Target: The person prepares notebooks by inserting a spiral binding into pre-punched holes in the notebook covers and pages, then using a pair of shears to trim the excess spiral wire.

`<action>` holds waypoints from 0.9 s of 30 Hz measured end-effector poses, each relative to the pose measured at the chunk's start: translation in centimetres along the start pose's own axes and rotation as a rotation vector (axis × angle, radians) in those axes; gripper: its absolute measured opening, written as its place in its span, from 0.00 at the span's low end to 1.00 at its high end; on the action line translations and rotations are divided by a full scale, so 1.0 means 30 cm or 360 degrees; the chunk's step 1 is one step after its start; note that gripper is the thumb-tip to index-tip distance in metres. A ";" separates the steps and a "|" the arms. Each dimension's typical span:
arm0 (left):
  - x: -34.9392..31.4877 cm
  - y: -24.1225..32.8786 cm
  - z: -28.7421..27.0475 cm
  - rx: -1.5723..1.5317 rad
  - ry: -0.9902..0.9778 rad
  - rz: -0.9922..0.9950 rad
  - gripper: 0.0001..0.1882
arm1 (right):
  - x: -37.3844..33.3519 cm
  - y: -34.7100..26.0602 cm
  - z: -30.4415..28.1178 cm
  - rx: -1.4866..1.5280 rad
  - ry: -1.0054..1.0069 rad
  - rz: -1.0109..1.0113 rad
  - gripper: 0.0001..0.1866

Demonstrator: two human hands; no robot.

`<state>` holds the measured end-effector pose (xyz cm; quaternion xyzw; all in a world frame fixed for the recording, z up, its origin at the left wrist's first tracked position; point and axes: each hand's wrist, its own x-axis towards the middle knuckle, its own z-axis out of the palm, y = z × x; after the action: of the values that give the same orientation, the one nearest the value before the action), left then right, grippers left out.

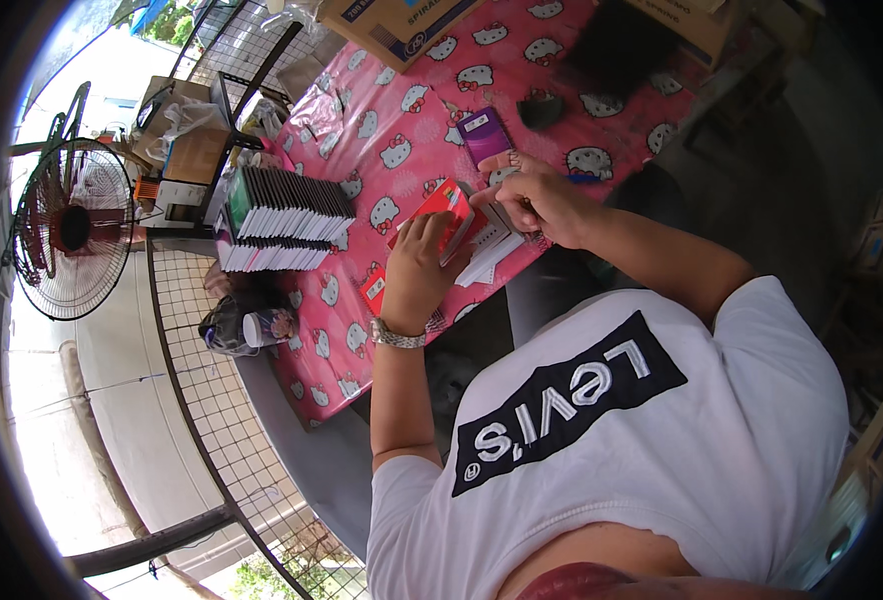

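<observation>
A red-covered notebook (448, 198) lies at the table's near edge, with white pages (491, 256) fanned out beside it. My left hand (419, 268), with a metal watch at the wrist, grips the notebook, its fingers over the red cover. At the pages' upper right edge is my right hand (551, 205); its fingers are curled, one reaching to the notebook. Whatever they pinch is too small to make out. Another red cover (372, 290) shows partly beneath my left hand. Just beyond my right hand lies a purple notebook (483, 134).
Dark-edged notebooks stand in stacked rows (286, 205) at the table's left. A pink patterned cloth (394, 152) covers the table. Cardboard boxes (391, 30) and a black mesh-like pile (616, 50) are at the far side. A fan (73, 228) and a jar (254, 330) stand left.
</observation>
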<state>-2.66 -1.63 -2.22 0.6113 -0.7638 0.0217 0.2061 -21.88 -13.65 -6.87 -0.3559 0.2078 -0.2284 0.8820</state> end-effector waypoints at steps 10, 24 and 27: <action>0.046 -0.009 -0.099 -0.0262 -0.0211 -0.0373 0.10 | 0.005 -0.058 0.000 -0.1173 -0.0194 -0.0462 0.22; 0.028 0.031 0.022 0.0220 0.0609 -0.0426 0.14 | 0.070 -0.139 0.012 -0.1852 -0.0269 -0.1448 0.14; -0.035 0.060 0.143 0.0592 0.0578 -0.0295 0.15 | 0.080 -0.151 0.010 -0.1915 -0.0283 -0.1385 0.13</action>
<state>-5.40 -1.45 -6.11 0.6921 -0.6380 0.2518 0.2250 -20.94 -17.72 -3.89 -0.8442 0.0651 -0.3740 0.3785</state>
